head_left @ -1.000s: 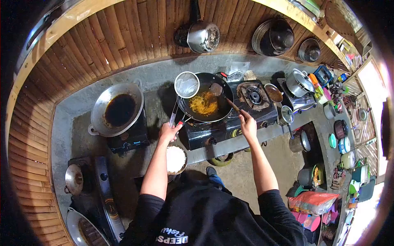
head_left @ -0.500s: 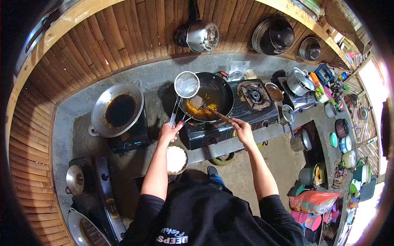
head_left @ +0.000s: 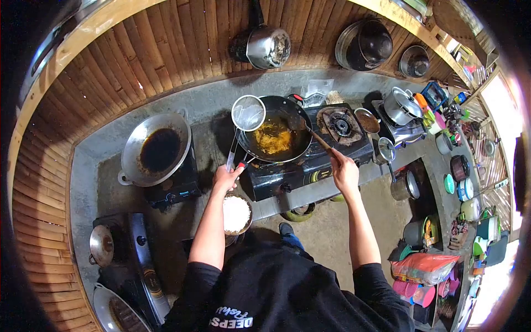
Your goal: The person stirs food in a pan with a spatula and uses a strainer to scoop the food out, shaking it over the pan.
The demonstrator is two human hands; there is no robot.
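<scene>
My left hand is closed round the handle of a fine mesh strainer, its thumb right at the red-and-black handle of a wok. The mesh overlaps the wok's left rim in this view. Inside the dark wok, orange-yellow shreds lie in shiny liquid. My right hand grips a wooden-handled spatula, whose blade rests against the wok's right inner side. Below my left hand, a bowl holds white grainy food.
The wok sits on a black gas stove beside a bare burner. At left, a large metal pan holds dark liquid. A lidded pot stands on another stove at right. Pots hang on the bamboo wall.
My right hand has moved right, shifting the spatula from the wok's left part to its right side. The orange-yellow shreds show more fully. My left hand keeps its hold.
</scene>
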